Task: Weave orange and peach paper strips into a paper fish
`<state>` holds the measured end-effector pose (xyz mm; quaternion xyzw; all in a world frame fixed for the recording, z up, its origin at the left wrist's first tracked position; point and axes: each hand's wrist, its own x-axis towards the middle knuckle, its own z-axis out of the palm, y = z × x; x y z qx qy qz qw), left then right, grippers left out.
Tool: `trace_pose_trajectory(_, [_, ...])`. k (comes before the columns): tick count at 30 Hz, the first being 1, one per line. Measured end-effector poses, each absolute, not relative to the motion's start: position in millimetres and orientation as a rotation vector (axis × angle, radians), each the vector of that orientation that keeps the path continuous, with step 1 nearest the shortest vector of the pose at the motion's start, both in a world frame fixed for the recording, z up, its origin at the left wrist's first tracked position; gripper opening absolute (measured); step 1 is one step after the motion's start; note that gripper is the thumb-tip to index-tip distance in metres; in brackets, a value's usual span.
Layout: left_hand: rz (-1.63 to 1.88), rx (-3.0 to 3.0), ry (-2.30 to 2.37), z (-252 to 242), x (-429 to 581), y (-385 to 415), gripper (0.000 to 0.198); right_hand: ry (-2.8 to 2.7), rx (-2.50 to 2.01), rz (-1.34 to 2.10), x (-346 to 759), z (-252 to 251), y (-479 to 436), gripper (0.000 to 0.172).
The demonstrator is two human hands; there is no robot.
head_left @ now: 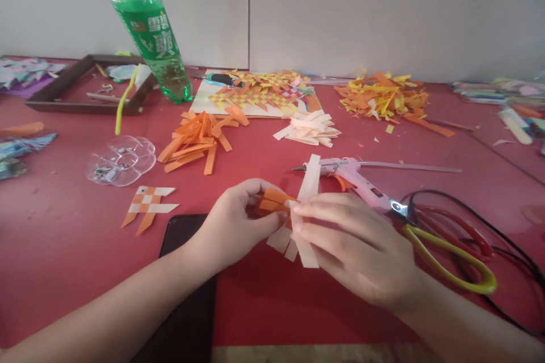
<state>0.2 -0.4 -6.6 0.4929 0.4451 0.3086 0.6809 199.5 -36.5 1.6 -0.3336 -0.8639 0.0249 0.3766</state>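
Between finger and thumb, my left hand [238, 221] pinches several orange paper strips [272, 199] that cross with cream ones. My right hand [357, 241] is closed on a long cream paper strip [305, 247] laid across them; its fingertips press at the crossing. The lower ends of other cream strips [279, 240] hang below the left thumb. A finished-looking woven paper fish [147, 204] in orange and cream lies to the left. Beyond my hands are a pile of orange strips [198, 139] and a pile of cream strips [310, 127].
A pink glue gun [355, 176] and yellow-and-red-handled scissors [451, 258] lie right, with a black cable. A black flat device [187, 295] sits under my left forearm. Further off are a clear palette [123, 161], green bottle [159, 51], dark frame [80, 106] and paper scraps [383, 96].
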Motion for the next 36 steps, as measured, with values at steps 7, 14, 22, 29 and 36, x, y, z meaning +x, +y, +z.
trace_pose_trajectory(7, [0.697,0.964,0.989,-2.8,1.1,1.4,0.022,-2.254,-0.868,0.063,197.0,5.9,-35.6,0.018])
trace_pose_trajectory(14, [0.741,0.773,0.897,-2.0,1.3,1.9,0.015,-2.279,-0.87,0.056,194.9,2.1,-34.3,0.014])
trace_pose_trajectory(22, [0.76,0.884,0.92,-1.1,-0.2,1.9,0.025,-2.319,-0.78,0.05,197.6,3.3,-31.9,0.029])
trace_pose_trajectory(29, [0.837,0.852,0.952,-3.3,-2.1,1.8,0.025,-2.018,-1.634,-0.241,243.4,6.9,-9.1,0.004])
trace_pose_trajectory(36, [0.896,0.867,0.979,-2.9,-2.4,3.1,0.021,-2.079,-2.183,0.24,267.7,8.7,0.8,0.014])
